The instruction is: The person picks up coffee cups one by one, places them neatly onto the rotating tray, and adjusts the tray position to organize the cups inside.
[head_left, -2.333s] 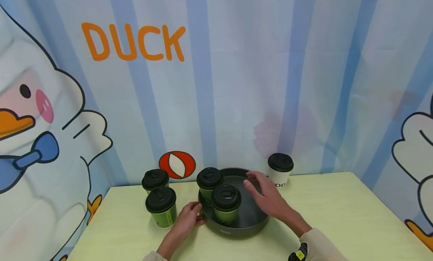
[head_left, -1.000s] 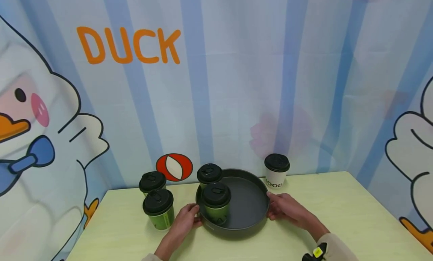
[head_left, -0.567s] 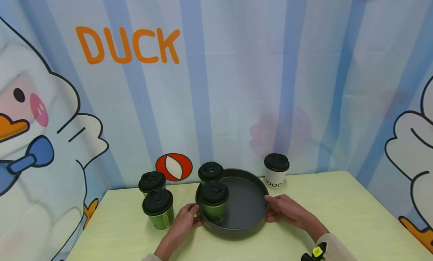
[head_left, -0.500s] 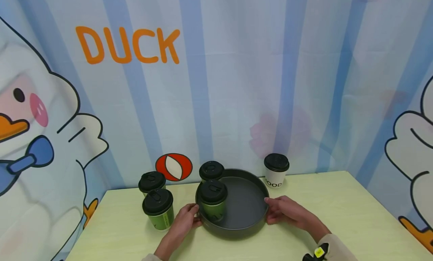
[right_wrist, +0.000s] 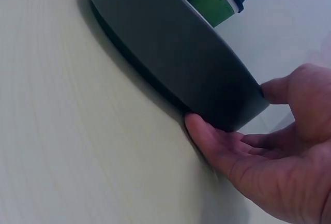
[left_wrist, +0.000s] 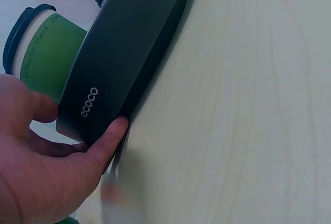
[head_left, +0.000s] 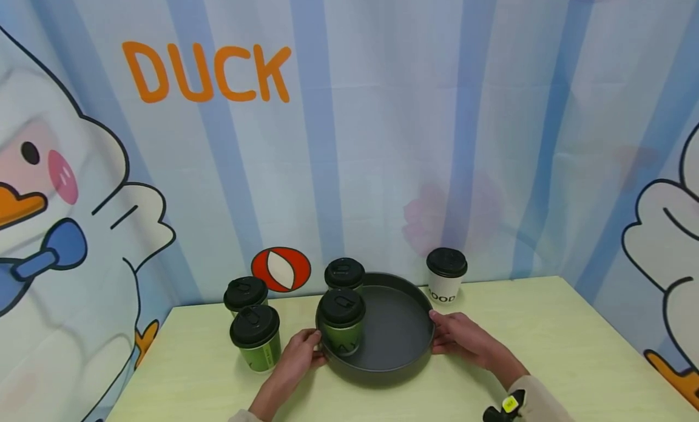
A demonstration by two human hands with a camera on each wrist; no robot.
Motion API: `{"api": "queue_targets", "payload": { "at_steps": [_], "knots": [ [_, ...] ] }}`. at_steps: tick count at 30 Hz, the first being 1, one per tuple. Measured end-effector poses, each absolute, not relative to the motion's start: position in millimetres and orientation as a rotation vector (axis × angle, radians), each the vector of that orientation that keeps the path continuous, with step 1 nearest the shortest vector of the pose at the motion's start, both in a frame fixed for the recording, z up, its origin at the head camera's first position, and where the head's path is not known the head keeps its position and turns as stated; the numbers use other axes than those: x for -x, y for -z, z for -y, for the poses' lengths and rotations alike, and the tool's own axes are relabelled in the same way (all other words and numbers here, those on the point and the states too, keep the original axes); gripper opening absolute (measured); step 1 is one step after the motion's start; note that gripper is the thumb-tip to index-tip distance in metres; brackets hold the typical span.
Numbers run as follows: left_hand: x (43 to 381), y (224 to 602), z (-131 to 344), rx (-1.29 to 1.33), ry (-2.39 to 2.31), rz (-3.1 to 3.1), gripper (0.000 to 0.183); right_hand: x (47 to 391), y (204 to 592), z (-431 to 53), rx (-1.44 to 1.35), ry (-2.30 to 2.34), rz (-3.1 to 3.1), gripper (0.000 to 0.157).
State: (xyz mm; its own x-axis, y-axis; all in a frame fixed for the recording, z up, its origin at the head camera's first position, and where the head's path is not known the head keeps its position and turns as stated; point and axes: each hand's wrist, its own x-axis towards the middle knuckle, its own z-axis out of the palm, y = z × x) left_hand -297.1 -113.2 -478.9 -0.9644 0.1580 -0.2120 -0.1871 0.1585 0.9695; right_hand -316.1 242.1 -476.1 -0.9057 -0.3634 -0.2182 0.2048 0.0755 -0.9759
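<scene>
A round dark grey tray [head_left: 395, 331] with a raised wall sits on the table between both hands. My left hand [head_left: 295, 355] holds its left side, thumb at the rim and fingers at the lower edge, beside the "ecoco" lettering [left_wrist: 89, 102] in the left wrist view. On the opposite side my right hand [head_left: 464, 337] grips the wall the same way, thumb on the rim, as the right wrist view [right_wrist: 279, 151] shows. Inside the tray's left part stand two upright green paper cups with black lids, a front cup [head_left: 342, 334] and a partly hidden back cup [head_left: 344, 273].
Left of the tray, two more lidded green cups stand on the pale table [head_left: 546, 349], a near cup [head_left: 262, 354] and a far cup [head_left: 246, 293]. A white lidded cup [head_left: 445, 288] stands behind the right hand. A printed curtain [head_left: 382, 136] hangs behind the table.
My right hand has come from over the tray to its right wall. The tray has turned clockwise with its cups, the front cup shifting left and back, the back one rightward.
</scene>
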Motion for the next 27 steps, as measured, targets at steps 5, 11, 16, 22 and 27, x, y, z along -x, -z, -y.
{"api": "queue_targets", "payload": {
  "at_steps": [5,11,16,22,27],
  "knots": [
    [297,477,113,0.043,-1.871,-2.182,0.052,313,475,-250,0.209,1.817,-1.829,0.05],
    [297,476,112,0.068,-1.849,-2.193,0.052,312,477,-254,0.191,1.797,-1.799,0.051],
    [297,475,112,0.064,-1.856,-2.186,0.053,314,475,-247,0.135,1.882,-1.936,0.06],
    [297,476,112,0.062,-1.869,-2.172,0.053,313,475,-245,0.157,1.877,-1.928,0.054],
    [297,478,113,0.062,-1.871,-2.173,0.054,310,477,-249,0.212,1.817,-1.819,0.047]
  ]
}}
